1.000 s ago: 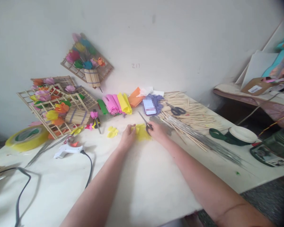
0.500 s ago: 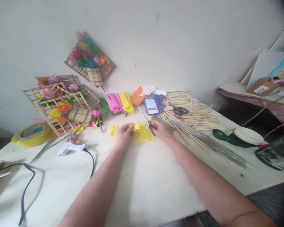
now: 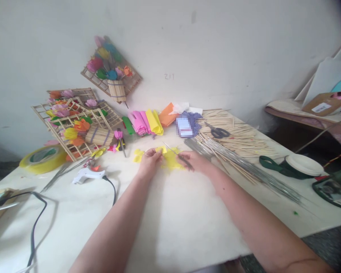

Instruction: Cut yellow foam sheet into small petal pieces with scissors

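My left hand (image 3: pixel 150 163) pinches a small piece of yellow crepe paper (image 3: pixel 160 149) between thumb and fingers. In my right hand (image 3: pixel 198 163) are scissors (image 3: pixel 185 161) with dark handles, their thin blades pointing left toward the paper. Beneath the blades, loose yellow paper scraps (image 3: pixel 172 163) lie spread on the white table (image 3: pixel 184 216). A few cut yellow petals (image 3: pixel 138 155) rest just left of my left hand. My fingers partly cover both the paper and the scissor handles.
Rolled crepe paper (image 3: pixel 142 123) lies at the back, beside a phone (image 3: pixel 184 126) on purple material. Wooden sticks (image 3: pixel 244 146), metal wires (image 3: pixel 252 172) and other scissors (image 3: pixel 220 132) are to the right. On the left are a glue gun (image 3: pixel 88 175), tape roll (image 3: pixel 42 159) and flower-decorated racks (image 3: pixel 82 129).
My right hand has turned the scissors, so the blades now slant lower and more to the left, near the paper. My left hand keeps its pinch. The view has shifted slightly.
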A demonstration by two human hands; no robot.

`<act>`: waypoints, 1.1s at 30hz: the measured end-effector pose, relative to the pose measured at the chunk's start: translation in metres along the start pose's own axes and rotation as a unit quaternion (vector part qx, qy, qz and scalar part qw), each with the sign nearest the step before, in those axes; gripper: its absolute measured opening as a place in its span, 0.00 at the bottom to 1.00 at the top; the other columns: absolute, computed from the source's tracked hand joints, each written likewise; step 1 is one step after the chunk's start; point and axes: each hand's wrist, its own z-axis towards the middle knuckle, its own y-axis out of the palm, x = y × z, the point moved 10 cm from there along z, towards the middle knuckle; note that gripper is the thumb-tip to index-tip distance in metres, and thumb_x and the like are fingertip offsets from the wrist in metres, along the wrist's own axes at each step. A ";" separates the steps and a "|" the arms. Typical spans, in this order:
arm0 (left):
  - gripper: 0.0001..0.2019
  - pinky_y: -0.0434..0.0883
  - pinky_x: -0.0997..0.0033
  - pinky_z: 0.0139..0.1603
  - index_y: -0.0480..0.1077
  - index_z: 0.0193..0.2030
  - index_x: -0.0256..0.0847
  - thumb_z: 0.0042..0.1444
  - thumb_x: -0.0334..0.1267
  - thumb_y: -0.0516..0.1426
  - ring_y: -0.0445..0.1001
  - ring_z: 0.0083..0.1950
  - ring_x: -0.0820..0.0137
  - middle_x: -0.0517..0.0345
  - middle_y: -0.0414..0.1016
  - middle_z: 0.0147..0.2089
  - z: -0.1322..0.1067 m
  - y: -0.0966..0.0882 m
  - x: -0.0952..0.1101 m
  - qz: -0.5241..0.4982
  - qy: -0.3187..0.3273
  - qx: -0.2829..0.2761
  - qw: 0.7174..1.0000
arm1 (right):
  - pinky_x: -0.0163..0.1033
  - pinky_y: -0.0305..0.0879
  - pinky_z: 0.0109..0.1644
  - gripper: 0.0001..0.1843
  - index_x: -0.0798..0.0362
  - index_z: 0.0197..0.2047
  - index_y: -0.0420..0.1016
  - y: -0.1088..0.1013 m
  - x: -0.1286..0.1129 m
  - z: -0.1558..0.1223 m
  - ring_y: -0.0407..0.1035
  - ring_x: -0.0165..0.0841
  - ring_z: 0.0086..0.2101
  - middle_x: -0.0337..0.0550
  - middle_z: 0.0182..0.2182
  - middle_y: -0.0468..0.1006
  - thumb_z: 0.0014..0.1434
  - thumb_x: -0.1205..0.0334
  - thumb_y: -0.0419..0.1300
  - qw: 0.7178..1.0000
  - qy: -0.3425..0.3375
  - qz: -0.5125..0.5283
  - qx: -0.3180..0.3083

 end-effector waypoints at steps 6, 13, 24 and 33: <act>0.15 0.54 0.81 0.18 0.67 0.26 0.35 0.38 0.42 0.66 0.58 0.17 0.83 0.64 0.66 0.19 -0.001 0.001 0.002 0.002 -0.002 0.004 1.000 | 0.26 0.49 0.14 0.14 0.54 0.29 0.68 0.007 -0.003 -0.003 0.55 0.20 0.13 0.29 0.15 0.63 0.52 0.51 0.58 0.999 0.008 0.026 -0.026; 0.16 0.59 0.80 0.19 0.66 0.25 0.35 0.39 0.43 0.66 0.64 0.19 0.80 0.59 0.71 0.21 -0.002 0.003 0.002 0.007 -0.012 -0.010 1.000 | 0.27 0.48 0.14 0.15 0.54 0.29 0.67 0.011 -0.001 -0.004 0.54 0.20 0.13 0.29 0.15 0.62 0.52 0.49 0.57 0.998 0.018 0.039 -0.043; 0.14 0.71 0.76 0.31 0.65 0.28 0.35 0.42 0.39 0.66 0.76 0.29 0.72 0.59 0.73 0.24 0.002 -0.001 -0.008 -0.032 -0.036 -0.008 0.999 | 0.28 0.45 0.14 0.17 0.54 0.32 0.68 0.013 0.003 -0.003 0.52 0.20 0.13 0.29 0.15 0.62 0.50 0.47 0.59 0.997 0.016 0.041 -0.065; 0.15 0.72 0.75 0.30 0.64 0.30 0.36 0.42 0.39 0.65 0.77 0.30 0.69 0.58 0.73 0.24 0.001 0.001 -0.007 -0.036 -0.035 -0.014 0.999 | 0.28 0.42 0.12 0.17 0.54 0.31 0.69 0.014 0.006 -0.002 0.54 0.20 0.13 0.29 0.15 0.61 0.48 0.48 0.61 0.997 0.028 0.044 -0.059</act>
